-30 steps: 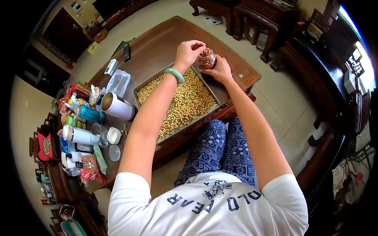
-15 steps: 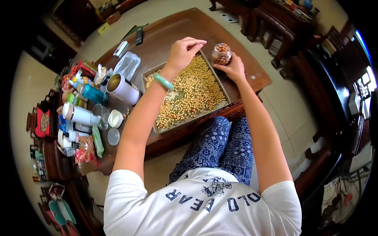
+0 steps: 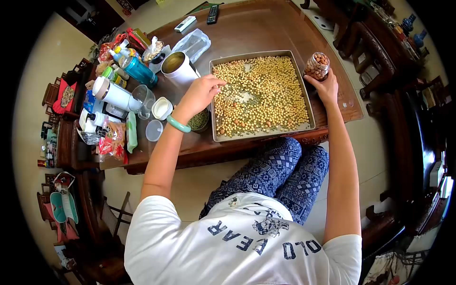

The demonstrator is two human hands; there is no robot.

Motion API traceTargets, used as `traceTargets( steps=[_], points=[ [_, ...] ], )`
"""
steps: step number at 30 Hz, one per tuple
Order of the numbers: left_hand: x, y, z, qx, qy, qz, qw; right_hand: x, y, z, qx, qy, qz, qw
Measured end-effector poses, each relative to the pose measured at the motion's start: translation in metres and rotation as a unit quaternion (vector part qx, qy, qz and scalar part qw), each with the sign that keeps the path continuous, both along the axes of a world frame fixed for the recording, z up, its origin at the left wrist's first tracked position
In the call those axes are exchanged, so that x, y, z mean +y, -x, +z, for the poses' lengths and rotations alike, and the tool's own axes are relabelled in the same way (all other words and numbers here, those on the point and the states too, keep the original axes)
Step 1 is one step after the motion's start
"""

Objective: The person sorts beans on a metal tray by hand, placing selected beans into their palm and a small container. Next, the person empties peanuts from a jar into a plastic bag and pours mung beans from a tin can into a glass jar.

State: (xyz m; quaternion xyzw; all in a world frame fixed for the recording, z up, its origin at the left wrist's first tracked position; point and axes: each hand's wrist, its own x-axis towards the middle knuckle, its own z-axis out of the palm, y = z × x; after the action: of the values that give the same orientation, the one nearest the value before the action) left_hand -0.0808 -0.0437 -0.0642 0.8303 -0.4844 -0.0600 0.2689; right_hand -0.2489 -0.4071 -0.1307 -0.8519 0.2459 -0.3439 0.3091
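Note:
A metal tray on the wooden table holds yellow beans mixed with small green beans and a few reddish-brown ones. My left hand, with a green bangle at the wrist, hovers at the tray's left edge; its fingers are pinched together, and anything between them is too small to see. Beyond the tray's right side, my right hand is wrapped round a clear jar full of reddish-brown nuts or beans. A container of green beans stands beside my left wrist, partly hidden by it.
On the table's left stand an open white canister, a blue bottle, a white tumbler, a white cup and bagged goods. A clear plastic bag, a black remote and a white remote lie farther back.
The view has swung left. My left hand has moved away from the jar, across to the tray's left edge. My right hand still holds the jar, and the green bean container has come into view.

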Motion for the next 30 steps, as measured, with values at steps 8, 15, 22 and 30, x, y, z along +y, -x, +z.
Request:
traceTargets(
  steps=[8,15,22,30],
  points=[
    [-0.029,-0.007,-0.006,0.008,0.000,-0.052,0.999,-0.003,-0.001,-0.004,0.011,-0.025,-0.011,1.000],
    [-0.079,-0.017,-0.020,-0.007,-0.012,-0.072,0.997,-0.003,-0.001,-0.006,0.021,-0.013,-0.020,0.999],
    [-0.102,-0.030,-0.042,-0.098,-0.011,-0.098,0.990,-0.001,-0.001,-0.004,0.002,-0.030,-0.011,0.999],
    [-0.107,-0.017,-0.048,-0.093,0.011,-0.055,0.994,-0.004,-0.002,-0.006,-0.003,-0.029,-0.002,1.000]
  ],
)
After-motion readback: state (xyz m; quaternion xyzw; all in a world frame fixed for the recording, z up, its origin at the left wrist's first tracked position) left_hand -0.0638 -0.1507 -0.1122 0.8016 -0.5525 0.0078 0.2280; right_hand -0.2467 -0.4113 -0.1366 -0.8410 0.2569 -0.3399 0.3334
